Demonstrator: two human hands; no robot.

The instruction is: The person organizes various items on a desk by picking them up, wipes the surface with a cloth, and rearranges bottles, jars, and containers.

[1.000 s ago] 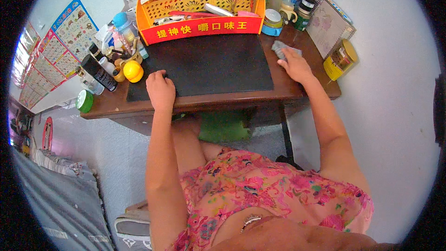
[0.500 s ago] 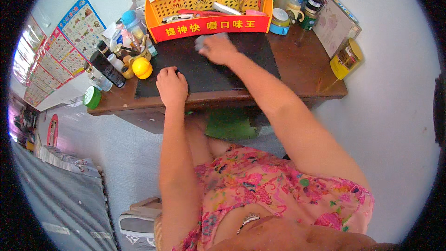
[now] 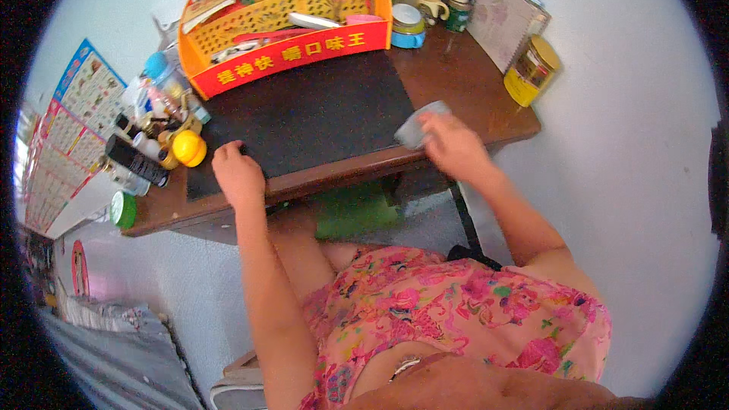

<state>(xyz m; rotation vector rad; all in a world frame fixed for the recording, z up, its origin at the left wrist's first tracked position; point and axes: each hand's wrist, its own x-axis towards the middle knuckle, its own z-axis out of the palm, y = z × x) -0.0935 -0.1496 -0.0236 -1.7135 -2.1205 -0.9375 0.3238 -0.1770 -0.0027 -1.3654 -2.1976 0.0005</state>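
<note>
A folded grey cloth (image 3: 419,126) is in my right hand (image 3: 456,144), over the right front corner of the black desk mat (image 3: 311,110). The thumb and fingers are closed on the cloth. My left hand (image 3: 240,173) rests at the mat's front edge, left of the middle, fingers curled. A small dark bit shows by its thumb side; what it is, I cannot make out. A yellow round container (image 3: 189,148) stands left of this hand. Under the mat is the brown wooden desk (image 3: 448,68).
An orange-and-red basket (image 3: 292,57) with odds and ends stands at the back. Bottles, including a black spray can (image 3: 137,159), crowd the left side, with a green-lidded jar (image 3: 123,209) at the corner. A yellow tin (image 3: 531,70) and a blue-banded jar (image 3: 408,26) stand right.
My right hand has drawn the cloth from near the basket to the right front of the mat. The view has shifted; my left hand stays at the mat's front edge.
</note>
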